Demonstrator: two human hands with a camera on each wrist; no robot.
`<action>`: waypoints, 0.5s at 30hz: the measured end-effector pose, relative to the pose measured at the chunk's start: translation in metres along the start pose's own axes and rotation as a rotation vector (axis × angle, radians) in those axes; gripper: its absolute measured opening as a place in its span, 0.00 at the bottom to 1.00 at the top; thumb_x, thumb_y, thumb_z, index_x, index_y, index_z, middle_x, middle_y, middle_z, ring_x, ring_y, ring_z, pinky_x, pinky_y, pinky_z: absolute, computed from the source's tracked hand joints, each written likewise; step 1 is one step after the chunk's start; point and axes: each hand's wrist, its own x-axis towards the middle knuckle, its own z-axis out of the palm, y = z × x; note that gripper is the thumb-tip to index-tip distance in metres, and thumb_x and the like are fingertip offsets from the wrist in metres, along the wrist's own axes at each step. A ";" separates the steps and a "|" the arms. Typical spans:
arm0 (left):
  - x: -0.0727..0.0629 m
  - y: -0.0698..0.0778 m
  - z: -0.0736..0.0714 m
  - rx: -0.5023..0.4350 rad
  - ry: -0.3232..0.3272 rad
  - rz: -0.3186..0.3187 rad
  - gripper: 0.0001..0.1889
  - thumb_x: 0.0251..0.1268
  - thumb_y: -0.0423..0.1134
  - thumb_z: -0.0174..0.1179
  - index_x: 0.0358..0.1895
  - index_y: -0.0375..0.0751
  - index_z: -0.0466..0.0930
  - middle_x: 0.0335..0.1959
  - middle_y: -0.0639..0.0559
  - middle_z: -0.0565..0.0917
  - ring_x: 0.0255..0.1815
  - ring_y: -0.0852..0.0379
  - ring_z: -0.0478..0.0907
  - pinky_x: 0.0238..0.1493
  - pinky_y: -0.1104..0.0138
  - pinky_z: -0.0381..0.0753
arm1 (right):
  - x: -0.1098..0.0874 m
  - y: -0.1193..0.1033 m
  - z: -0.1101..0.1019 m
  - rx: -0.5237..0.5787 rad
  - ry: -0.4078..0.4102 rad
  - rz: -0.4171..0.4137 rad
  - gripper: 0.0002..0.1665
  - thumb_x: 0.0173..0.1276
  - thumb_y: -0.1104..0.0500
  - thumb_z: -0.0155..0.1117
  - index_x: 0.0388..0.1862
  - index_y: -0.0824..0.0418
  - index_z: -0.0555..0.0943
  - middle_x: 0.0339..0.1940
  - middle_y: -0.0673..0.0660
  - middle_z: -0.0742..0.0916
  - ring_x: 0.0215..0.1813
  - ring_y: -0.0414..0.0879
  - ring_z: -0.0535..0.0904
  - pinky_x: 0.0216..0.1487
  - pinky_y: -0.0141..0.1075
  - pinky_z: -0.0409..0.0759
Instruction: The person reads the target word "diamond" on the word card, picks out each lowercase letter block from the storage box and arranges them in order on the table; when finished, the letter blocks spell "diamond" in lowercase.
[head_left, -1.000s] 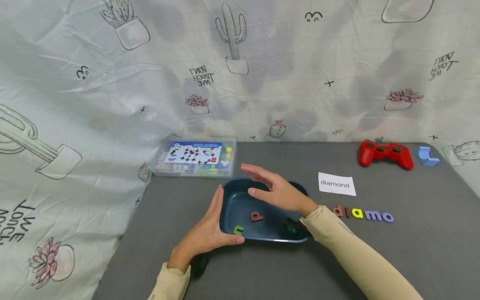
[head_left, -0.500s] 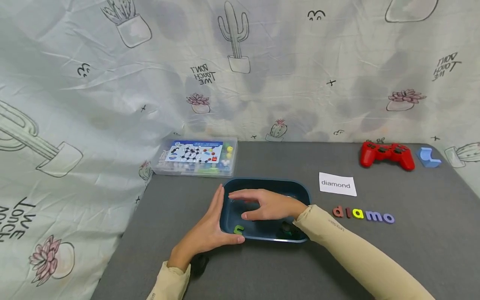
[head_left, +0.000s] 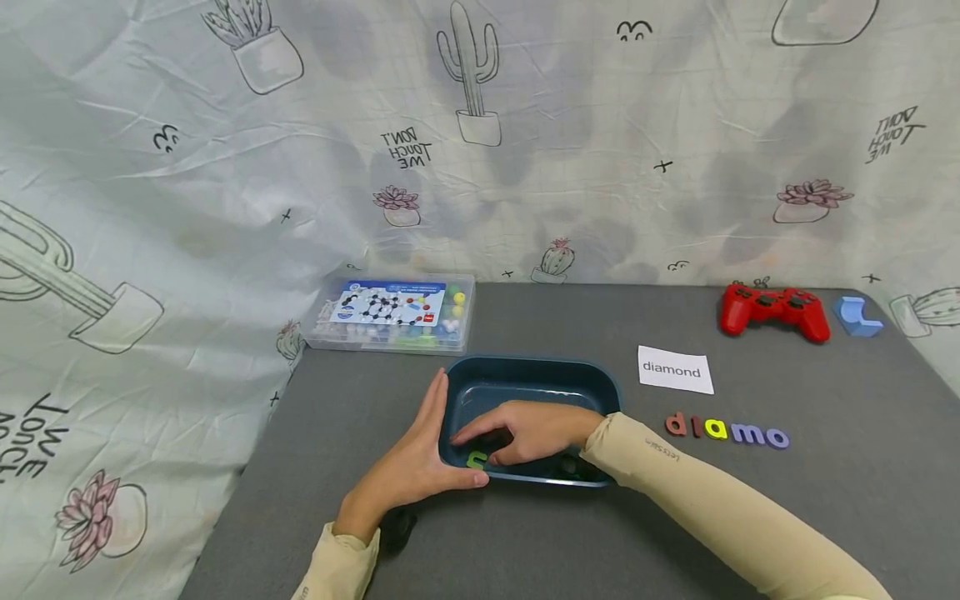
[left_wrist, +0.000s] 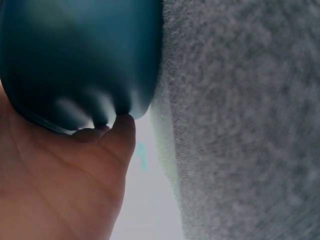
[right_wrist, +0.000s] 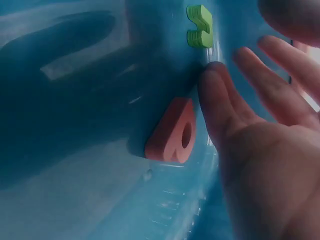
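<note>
A dark blue tray (head_left: 540, 375) sits at the middle of the table. My left hand (head_left: 411, 465) rests against its near left corner, straight fingers along the left wall and thumb at the front rim. My right hand (head_left: 536, 429) reaches down inside the tray with fingers extended and apart, holding nothing. Close by its fingertips is a green letter n (head_left: 477, 460), near the tray's front left corner. A red letter (right_wrist: 175, 132) lies on the tray floor in the right wrist view; the right hand hides it from the head view.
Right of the tray, letters spelling "diamo" (head_left: 716, 429) lie in a row below a card (head_left: 675, 369) printed "diamond". Farther back are a red game controller (head_left: 775, 312) and a light blue block (head_left: 857, 317). A clear plastic case (head_left: 390, 314) stands behind the tray at left.
My right hand has lowered into the tray and moved toward its near left corner, covering the red letter in the head view. The left hand has stayed at the tray.
</note>
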 end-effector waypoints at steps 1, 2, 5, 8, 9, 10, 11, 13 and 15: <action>0.000 0.000 0.000 -0.001 -0.001 0.003 0.75 0.56 0.62 0.80 0.88 0.60 0.21 0.88 0.59 0.24 0.88 0.41 0.35 0.77 0.32 0.51 | 0.000 0.000 0.000 -0.001 -0.012 -0.001 0.29 0.77 0.67 0.65 0.76 0.60 0.79 0.71 0.51 0.83 0.62 0.44 0.79 0.69 0.37 0.75; 0.000 0.000 0.000 0.000 0.000 0.010 0.75 0.56 0.62 0.80 0.88 0.59 0.21 0.88 0.58 0.24 0.88 0.40 0.35 0.77 0.31 0.51 | -0.001 0.000 0.000 -0.005 -0.023 -0.006 0.29 0.77 0.67 0.65 0.75 0.61 0.79 0.70 0.51 0.83 0.61 0.44 0.80 0.68 0.37 0.76; 0.000 0.000 0.001 0.003 0.001 0.024 0.75 0.56 0.62 0.80 0.88 0.58 0.22 0.88 0.57 0.24 0.88 0.41 0.35 0.77 0.32 0.53 | 0.000 -0.001 0.001 -0.029 -0.047 -0.032 0.27 0.75 0.69 0.67 0.72 0.63 0.82 0.66 0.52 0.86 0.61 0.43 0.80 0.67 0.36 0.77; 0.000 -0.001 0.001 0.010 0.007 0.044 0.75 0.56 0.61 0.80 0.88 0.56 0.22 0.88 0.55 0.24 0.88 0.41 0.35 0.76 0.32 0.55 | 0.002 -0.001 0.002 -0.072 -0.052 -0.065 0.26 0.73 0.72 0.68 0.69 0.63 0.84 0.64 0.52 0.87 0.61 0.43 0.80 0.67 0.36 0.77; -0.001 -0.001 0.001 0.009 0.008 0.045 0.75 0.56 0.60 0.81 0.88 0.56 0.22 0.88 0.56 0.24 0.88 0.42 0.35 0.77 0.33 0.56 | 0.003 -0.001 0.002 -0.089 -0.050 -0.072 0.26 0.72 0.73 0.69 0.67 0.63 0.85 0.62 0.52 0.87 0.61 0.43 0.79 0.66 0.36 0.77; -0.001 -0.001 0.001 0.008 0.012 0.050 0.75 0.56 0.59 0.81 0.88 0.55 0.22 0.88 0.55 0.24 0.88 0.42 0.35 0.77 0.33 0.56 | 0.003 -0.001 0.003 -0.105 -0.046 -0.076 0.26 0.71 0.74 0.70 0.66 0.62 0.85 0.61 0.51 0.87 0.60 0.42 0.79 0.65 0.36 0.78; -0.001 -0.002 0.001 0.009 0.015 0.057 0.75 0.57 0.59 0.81 0.88 0.54 0.23 0.89 0.54 0.25 0.88 0.42 0.35 0.77 0.34 0.57 | 0.004 -0.001 0.004 -0.115 -0.043 -0.078 0.26 0.70 0.75 0.70 0.65 0.62 0.86 0.59 0.51 0.87 0.59 0.42 0.79 0.64 0.35 0.78; -0.001 -0.002 0.000 0.012 0.019 0.067 0.75 0.57 0.58 0.81 0.88 0.53 0.23 0.89 0.53 0.25 0.88 0.41 0.35 0.77 0.34 0.57 | 0.006 -0.001 0.005 -0.141 -0.034 -0.076 0.25 0.69 0.75 0.71 0.63 0.61 0.88 0.56 0.49 0.86 0.56 0.41 0.79 0.62 0.34 0.79; 0.000 -0.002 0.000 0.013 0.018 0.072 0.75 0.57 0.58 0.81 0.88 0.53 0.23 0.89 0.51 0.25 0.88 0.41 0.34 0.76 0.34 0.57 | 0.007 -0.001 0.007 -0.173 -0.027 -0.068 0.23 0.69 0.74 0.72 0.60 0.60 0.89 0.54 0.48 0.85 0.53 0.40 0.79 0.60 0.33 0.79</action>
